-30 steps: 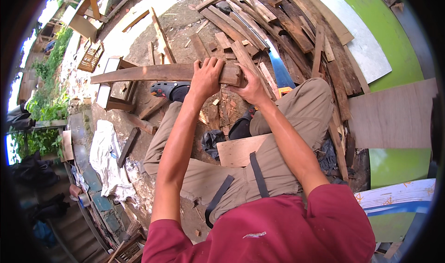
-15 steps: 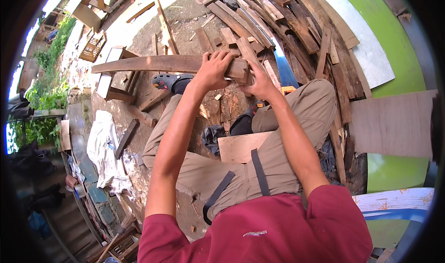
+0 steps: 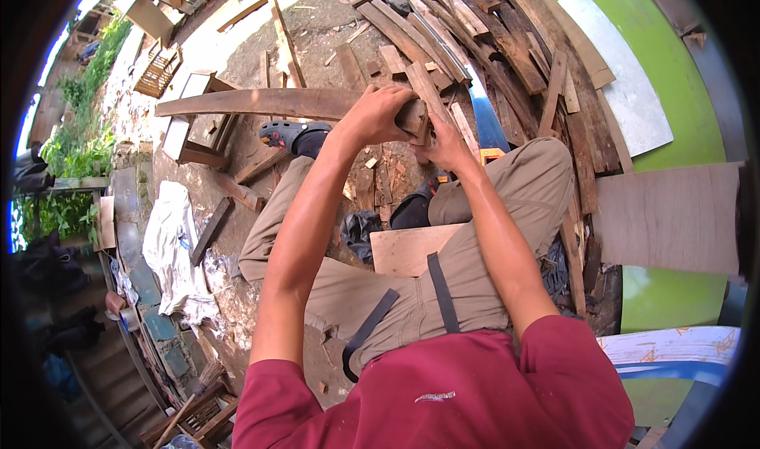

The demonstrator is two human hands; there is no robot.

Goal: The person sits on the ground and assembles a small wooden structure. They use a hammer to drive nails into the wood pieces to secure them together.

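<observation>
A long brown wooden plank (image 3: 261,104) stretches leftward from my hands, held up above the ground. My left hand (image 3: 378,117) is wrapped over the plank close to its right end, fingers curled across the top. My right hand (image 3: 447,146) grips around the blocky right end, thumb and fingers partly hidden behind the wood. Whether that end is one piece or a separate small block cannot be made out. Just right of my right hand lies a handsaw (image 3: 484,117) with a blue blade and an orange handle.
A heap of wooden boards (image 3: 522,61) fills the far right. Small wooden frames (image 3: 194,125) stand at left, near a white cloth (image 3: 176,251). A pale board (image 3: 412,250) lies between my legs beside a black plastic bag (image 3: 361,234). Green sheeting (image 3: 673,291) borders the right.
My left hand has slid slightly right along the plank, nearer its end. The plank stays almost where it was, and my right hand has shifted only a little.
</observation>
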